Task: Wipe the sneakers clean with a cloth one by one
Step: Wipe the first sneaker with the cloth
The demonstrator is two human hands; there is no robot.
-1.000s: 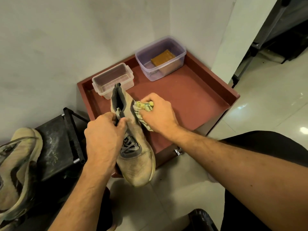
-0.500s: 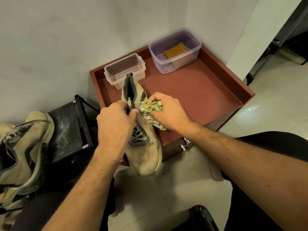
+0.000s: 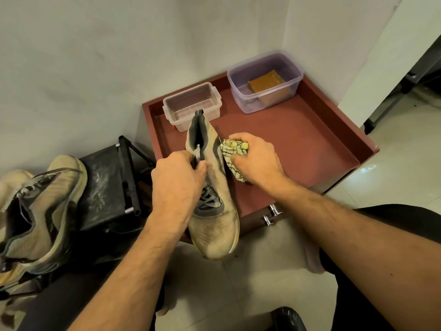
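A dusty beige sneaker (image 3: 216, 225) with grey laces is held over the near edge of a red-brown tray table (image 3: 298, 149), toe towards me. My left hand (image 3: 177, 185) grips it at the tongue and laces. My right hand (image 3: 256, 161) is closed on a bunched yellow-and-white patterned cloth (image 3: 232, 151), pressed against the sneaker's right side near the ankle. A second beige sneaker (image 3: 40, 211) rests at the far left on a black rack.
On the tray stand an empty clear box (image 3: 192, 106) and a purple-tinted tub (image 3: 265, 80) holding a brown block. A black metal rack (image 3: 107, 187) sits left of the tray. Walls close the back; tiled floor lies below and to the right.
My view has shifted, so the scene sits further right and lower. My right hand with the cloth has slid slightly along the sneaker's side. My left hand keeps its grip.
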